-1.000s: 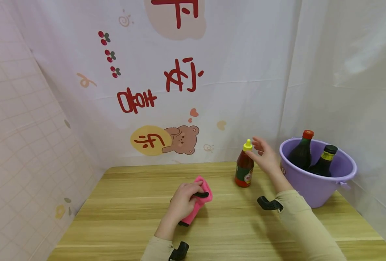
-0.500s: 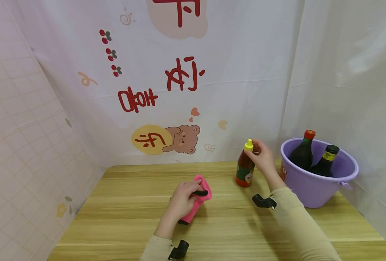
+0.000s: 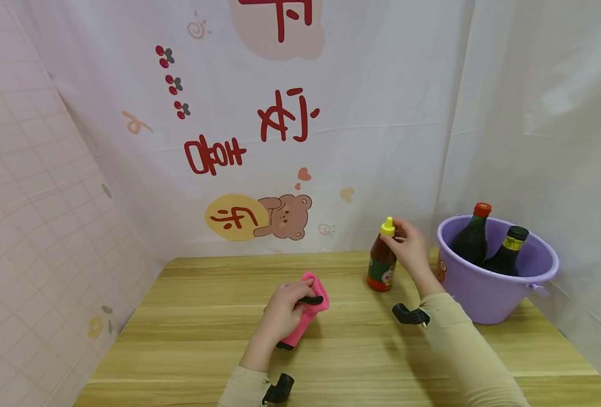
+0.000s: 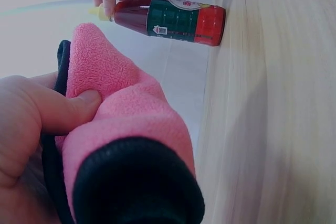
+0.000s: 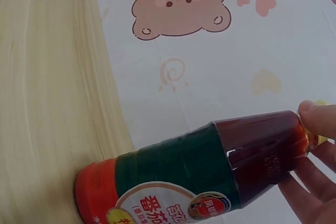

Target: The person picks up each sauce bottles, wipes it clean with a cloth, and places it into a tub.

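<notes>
My left hand (image 3: 282,308) grips a pink cloth (image 3: 297,332) with black edging, folded and held over the table; in the left wrist view the thumb presses into the fluffy pink side of the cloth (image 4: 107,72). Further right, a ketchup bottle (image 3: 382,261) with a green label stands upright near the table's back edge. The fingers and thumb of my right hand (image 3: 411,249) pinch its neck, just under the yellow nozzle cap (image 3: 387,228). The right wrist view shows the bottle (image 5: 173,166) up close, with that hand's fingertips around the neck.
A purple bucket (image 3: 499,297) stands at the right on the wooden table (image 3: 204,328). Inside it lean two dark bottles, one with a red cap (image 3: 482,210) and one with a black cap (image 3: 517,233). Printed white sheets (image 3: 382,158) hang behind the table and at its sides.
My right hand has come in from beside the ketchup bottle's cap and taken hold of its neck. The left hand and the pink cloth have stayed nearly still.
</notes>
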{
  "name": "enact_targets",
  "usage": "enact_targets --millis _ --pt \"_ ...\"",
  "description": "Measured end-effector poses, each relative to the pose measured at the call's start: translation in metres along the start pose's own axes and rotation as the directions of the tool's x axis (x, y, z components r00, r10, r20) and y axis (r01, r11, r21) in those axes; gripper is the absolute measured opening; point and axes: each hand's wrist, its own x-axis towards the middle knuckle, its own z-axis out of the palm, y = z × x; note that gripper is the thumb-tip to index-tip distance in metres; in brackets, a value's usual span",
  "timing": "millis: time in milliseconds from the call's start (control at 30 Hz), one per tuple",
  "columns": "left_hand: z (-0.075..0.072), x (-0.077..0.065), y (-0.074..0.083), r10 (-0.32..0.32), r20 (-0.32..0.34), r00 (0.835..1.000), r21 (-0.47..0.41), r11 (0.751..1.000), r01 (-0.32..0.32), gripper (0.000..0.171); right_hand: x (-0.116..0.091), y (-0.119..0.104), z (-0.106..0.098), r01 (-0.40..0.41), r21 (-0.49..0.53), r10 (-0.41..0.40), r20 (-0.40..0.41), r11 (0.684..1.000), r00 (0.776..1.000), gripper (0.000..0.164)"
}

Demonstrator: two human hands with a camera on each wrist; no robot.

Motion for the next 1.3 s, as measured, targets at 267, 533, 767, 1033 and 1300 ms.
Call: enact_targets --millis 267,533,767,1033,1300 --pt "-0.003 0.0 -0.003 0.003 -0.02 1.0 0.001 1.0 -0.003 0.032 -0.008 -0.005 0.005 0.081 -0.026 -0.083 -0.059 0.996 0.995 0.043" --pt "-0.009 0.0 -0.003 -0.039 -0.024 0.999 -0.007 0.999 0.039 0.031 -0.019 -0.03 0.014 0.19 0.03 -0.189 -0.029 0.981 0.982 0.04" --pt "-0.012 -0.001 -0.006 -0.058 -0.034 0.998 -0.002 0.998 0.058 0.03 -0.037 -0.053 0.03 0.246 0.083 -0.25 0.041 0.966 0.967 0.038" --pt "-0.015 -0.003 -0.008 -0.064 -0.064 0.996 0.003 0.998 0.064 0.031 -0.055 -0.071 0.05 0.265 0.123 -0.278 0.101 0.956 0.955 0.04" --pt "-0.018 -0.004 -0.007 -0.1 -0.085 0.991 -0.026 0.995 0.098 0.032 -0.064 -0.078 0.068 0.296 0.15 -0.317 0.145 0.944 0.937 0.038"
